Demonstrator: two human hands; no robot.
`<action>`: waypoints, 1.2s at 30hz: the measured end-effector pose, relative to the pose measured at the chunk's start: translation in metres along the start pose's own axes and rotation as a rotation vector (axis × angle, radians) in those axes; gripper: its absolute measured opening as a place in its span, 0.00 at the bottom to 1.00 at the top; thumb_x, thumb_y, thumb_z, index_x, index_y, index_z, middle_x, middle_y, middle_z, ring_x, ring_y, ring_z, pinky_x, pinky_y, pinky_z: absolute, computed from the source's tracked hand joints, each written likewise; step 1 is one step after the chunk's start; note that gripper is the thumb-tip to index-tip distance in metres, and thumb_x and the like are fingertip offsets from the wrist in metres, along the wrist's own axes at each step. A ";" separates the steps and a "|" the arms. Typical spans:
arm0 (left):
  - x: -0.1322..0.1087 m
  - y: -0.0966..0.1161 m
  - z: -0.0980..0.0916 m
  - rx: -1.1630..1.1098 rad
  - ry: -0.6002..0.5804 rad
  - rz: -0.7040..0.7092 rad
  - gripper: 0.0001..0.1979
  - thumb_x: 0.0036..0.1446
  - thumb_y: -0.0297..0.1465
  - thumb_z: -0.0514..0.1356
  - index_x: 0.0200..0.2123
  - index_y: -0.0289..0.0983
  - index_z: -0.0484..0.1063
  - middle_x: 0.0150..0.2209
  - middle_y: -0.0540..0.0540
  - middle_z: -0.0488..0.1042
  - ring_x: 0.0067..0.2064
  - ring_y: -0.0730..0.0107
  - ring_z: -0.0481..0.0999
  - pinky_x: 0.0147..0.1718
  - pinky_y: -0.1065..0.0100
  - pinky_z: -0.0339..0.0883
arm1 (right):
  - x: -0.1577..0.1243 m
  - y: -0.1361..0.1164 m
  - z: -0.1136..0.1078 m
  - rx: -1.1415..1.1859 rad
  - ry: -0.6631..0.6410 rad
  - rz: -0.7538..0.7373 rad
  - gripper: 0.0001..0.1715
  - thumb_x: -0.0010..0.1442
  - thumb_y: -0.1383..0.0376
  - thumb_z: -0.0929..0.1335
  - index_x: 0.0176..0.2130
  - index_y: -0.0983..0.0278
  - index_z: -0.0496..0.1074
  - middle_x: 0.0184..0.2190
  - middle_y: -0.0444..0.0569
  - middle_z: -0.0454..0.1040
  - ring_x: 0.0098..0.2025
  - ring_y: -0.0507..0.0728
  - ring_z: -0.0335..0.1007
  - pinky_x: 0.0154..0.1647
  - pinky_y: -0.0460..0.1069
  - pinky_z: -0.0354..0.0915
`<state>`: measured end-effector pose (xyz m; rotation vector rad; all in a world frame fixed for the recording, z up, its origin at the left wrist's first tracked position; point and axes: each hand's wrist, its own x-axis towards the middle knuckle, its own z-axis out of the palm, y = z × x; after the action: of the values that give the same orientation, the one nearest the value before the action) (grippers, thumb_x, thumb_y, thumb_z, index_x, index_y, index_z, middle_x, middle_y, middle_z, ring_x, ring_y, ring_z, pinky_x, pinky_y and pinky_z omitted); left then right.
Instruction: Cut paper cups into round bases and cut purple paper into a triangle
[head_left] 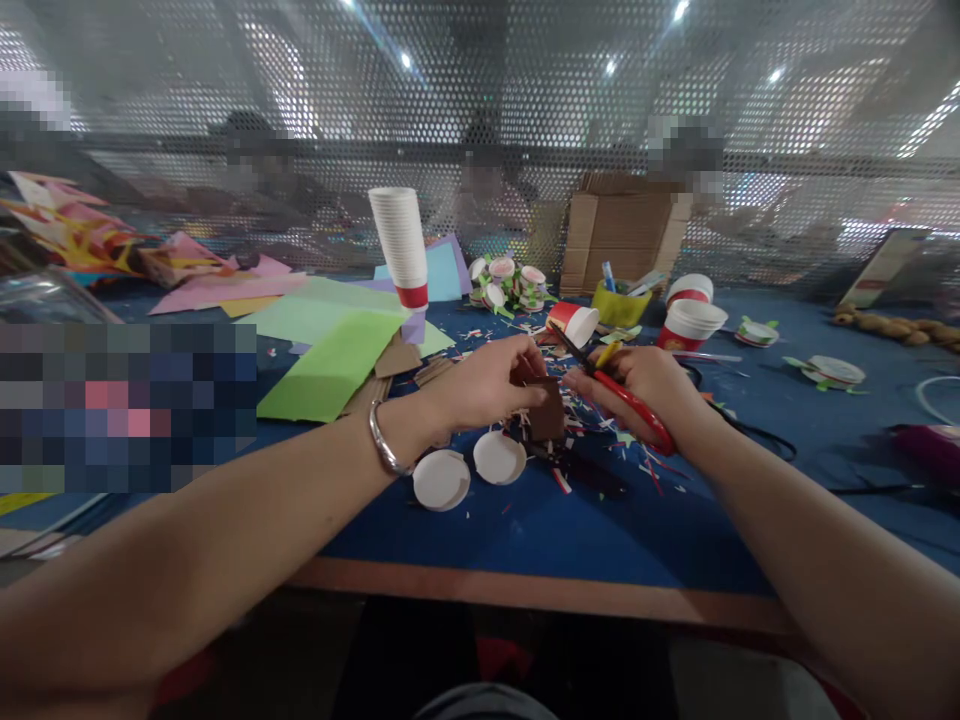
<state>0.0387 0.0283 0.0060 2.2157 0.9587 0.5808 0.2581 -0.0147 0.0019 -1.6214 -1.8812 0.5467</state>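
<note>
Pinched in my left hand is a small piece of brown cardboard, held above the table. My right hand grips a pair of scissors with red handles; the dark blades point up and left, past the cardboard's upper right. A strip of yellow shows by the right fingers. Below my left hand lie two white paper cup bottoms, side by side. Paper scraps in red and white are strewn under and around both hands.
A tall stack of paper cups stands behind green paper sheets. Turtle-like paper pieces are piled at the back, near a cut cup, a yellow holder and upright cardboard. More cups stand at right.
</note>
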 end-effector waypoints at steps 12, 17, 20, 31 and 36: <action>-0.021 0.003 0.001 -0.847 0.266 -0.104 0.18 0.54 0.25 0.69 0.47 0.36 0.72 0.31 0.50 0.78 0.33 0.72 0.77 0.35 0.69 0.70 | -0.015 -0.022 0.012 0.370 -0.073 0.110 0.30 0.51 0.44 0.75 0.19 0.63 0.67 0.13 0.42 0.68 0.13 0.49 0.61 0.12 0.43 0.56; -0.033 0.012 0.000 -1.016 0.071 -0.198 0.12 0.54 0.27 0.71 0.41 0.32 0.77 0.33 0.47 0.79 0.33 0.74 0.77 0.34 0.71 0.70 | -0.020 -0.029 0.016 0.521 -0.037 0.122 0.26 0.49 0.45 0.77 0.29 0.65 0.74 0.14 0.39 0.67 0.13 0.47 0.59 0.12 0.42 0.57; -0.038 0.014 -0.002 -0.945 0.053 -0.219 0.08 0.55 0.25 0.69 0.39 0.32 0.79 0.33 0.47 0.80 0.32 0.74 0.77 0.32 0.71 0.71 | -0.022 -0.030 0.016 0.532 -0.027 0.104 0.24 0.51 0.47 0.77 0.30 0.65 0.75 0.14 0.39 0.68 0.13 0.47 0.60 0.12 0.41 0.58; -0.032 0.009 0.000 -0.961 0.161 -0.188 0.12 0.54 0.25 0.69 0.42 0.35 0.77 0.37 0.47 0.80 0.35 0.71 0.79 0.35 0.69 0.72 | -0.025 -0.033 0.018 0.540 -0.082 0.117 0.21 0.50 0.54 0.79 0.24 0.64 0.72 0.13 0.40 0.68 0.13 0.47 0.61 0.12 0.41 0.57; -0.035 0.013 0.003 -1.084 0.058 -0.254 0.15 0.50 0.22 0.70 0.42 0.32 0.75 0.40 0.44 0.79 0.38 0.71 0.78 0.39 0.68 0.72 | -0.024 -0.037 0.017 0.591 -0.003 0.125 0.19 0.49 0.53 0.79 0.31 0.64 0.75 0.15 0.38 0.69 0.14 0.48 0.61 0.12 0.41 0.59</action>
<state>0.0247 -0.0059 0.0088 1.1027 0.6769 0.7944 0.2216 -0.0433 0.0092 -1.3356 -1.4319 1.0435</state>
